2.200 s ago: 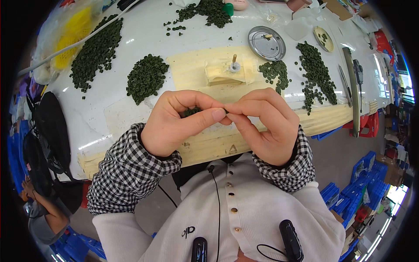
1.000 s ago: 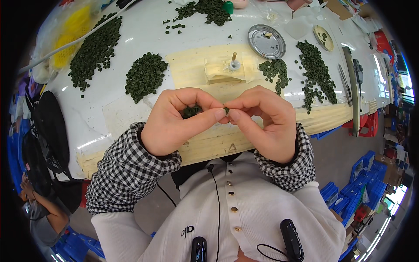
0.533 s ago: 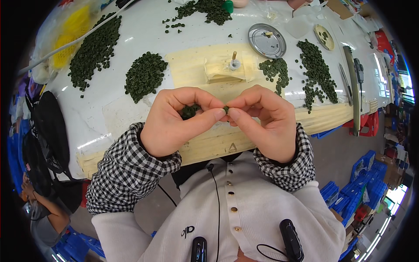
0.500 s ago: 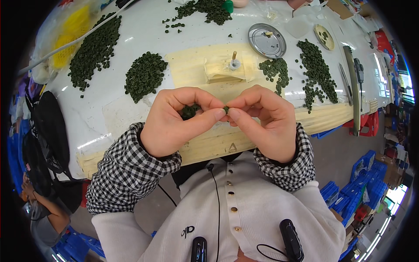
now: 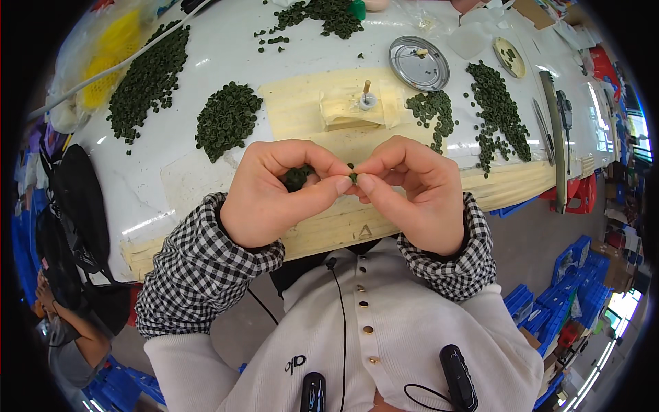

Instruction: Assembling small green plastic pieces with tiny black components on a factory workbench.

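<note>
Between the fingertips of both hands sits a small dark green part (image 5: 353,176). My left hand (image 5: 281,189) pinches it by thumb and forefinger, and several more green parts (image 5: 296,178) are tucked in its palm. From the other side, my right hand (image 5: 415,192) grips the same part with thumb and forefinger; its other fingers curl beneath. Both hands are over the near edge of the table. Just beyond them stands a tape-covered block (image 5: 353,113) with a small cup (image 5: 368,101) and a short brown stick in it.
Piles of green parts lie at the left (image 5: 228,120), far left (image 5: 151,79), far middle (image 5: 336,17) and right (image 5: 498,113). A round metal tray (image 5: 419,65) and a cream dish (image 5: 510,57) stand at the back right. Tweezers (image 5: 544,130) and a screwdriver (image 5: 565,113) lie near the right edge.
My right hand has shifted slightly left, and the pinched part has tilted a little between the fingertips. My left hand is almost unmoved.
</note>
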Tool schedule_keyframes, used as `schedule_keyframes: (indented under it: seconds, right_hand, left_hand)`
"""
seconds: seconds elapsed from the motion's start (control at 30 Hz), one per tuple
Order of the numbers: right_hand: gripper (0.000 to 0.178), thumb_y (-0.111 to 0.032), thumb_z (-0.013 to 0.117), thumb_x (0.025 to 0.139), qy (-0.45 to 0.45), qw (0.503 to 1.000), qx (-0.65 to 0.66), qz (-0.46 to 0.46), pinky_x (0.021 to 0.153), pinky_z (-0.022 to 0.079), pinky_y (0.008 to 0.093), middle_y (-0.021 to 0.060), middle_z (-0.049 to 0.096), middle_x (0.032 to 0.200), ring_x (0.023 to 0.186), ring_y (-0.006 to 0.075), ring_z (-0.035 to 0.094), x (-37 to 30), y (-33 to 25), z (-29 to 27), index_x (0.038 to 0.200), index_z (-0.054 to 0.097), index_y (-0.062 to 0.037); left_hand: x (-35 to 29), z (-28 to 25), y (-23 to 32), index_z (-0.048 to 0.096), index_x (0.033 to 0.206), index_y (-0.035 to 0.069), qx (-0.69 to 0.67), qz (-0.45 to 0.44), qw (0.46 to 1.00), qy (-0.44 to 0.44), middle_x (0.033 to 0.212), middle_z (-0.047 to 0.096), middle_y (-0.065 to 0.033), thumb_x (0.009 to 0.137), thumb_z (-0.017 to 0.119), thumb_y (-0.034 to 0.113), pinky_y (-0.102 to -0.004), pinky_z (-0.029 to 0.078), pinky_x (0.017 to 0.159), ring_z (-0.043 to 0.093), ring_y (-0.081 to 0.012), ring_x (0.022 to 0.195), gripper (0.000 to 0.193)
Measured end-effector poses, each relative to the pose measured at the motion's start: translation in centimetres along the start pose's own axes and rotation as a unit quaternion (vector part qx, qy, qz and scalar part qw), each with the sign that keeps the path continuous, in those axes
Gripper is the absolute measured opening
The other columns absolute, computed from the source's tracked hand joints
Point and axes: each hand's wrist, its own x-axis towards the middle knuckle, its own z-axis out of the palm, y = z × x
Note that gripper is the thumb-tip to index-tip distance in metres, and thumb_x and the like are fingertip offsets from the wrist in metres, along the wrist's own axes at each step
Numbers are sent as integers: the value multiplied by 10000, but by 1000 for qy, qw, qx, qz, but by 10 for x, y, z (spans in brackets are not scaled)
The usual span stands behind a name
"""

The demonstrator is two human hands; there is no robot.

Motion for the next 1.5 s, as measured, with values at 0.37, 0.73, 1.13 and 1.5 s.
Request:
schedule_keyframes:
  seconds: [0.37, 0.73, 1.13, 1.5]
  right_hand:
    - [87, -20, 634, 807, 73, 990, -118, -12, 622, 491, 207, 57, 630, 795, 690, 91, 610, 0, -5, -8, 877, 613, 28]
    - [93, 6, 681, 698, 52, 879, -456, -131, 598, 419, 282, 67, 560, 709, 664, 189, 513, 0, -7, -44, 766, 622, -13]
    - [108, -30, 669, 703, -2, 836, -522, -166, 641, 403, 337, 73, 518, 726, 725, 258, 470, 4, -2, -41, 755, 574, -24]
    - [152, 66, 651, 694, 39, 857, -472, -204, 570, 423, 306, 98, 561, 724, 647, 241, 531, -1, 1, -41, 824, 593, 15]
  left_hand:
    - [5, -9, 9, 638, 834, -14, 73, -94, 992, -42, 760, 658, -31, 805, 653, 73, -188, 441, 656, 573, -50, 703, 93]
    - [8, -18, 9, 580, 968, -22, -72, -122, 988, -55, 783, 621, -44, 872, 556, 91, -164, 318, 503, 403, -26, 557, 150]
    - [9, -11, 5, 533, 1045, -49, -211, -156, 963, -64, 825, 638, -119, 968, 386, 152, -159, 272, 435, 323, -25, 468, 260]
    - [8, -12, 4, 567, 1010, -45, -194, -147, 967, -81, 634, 458, 23, 978, 402, 213, -163, 254, 433, 298, -21, 481, 308]
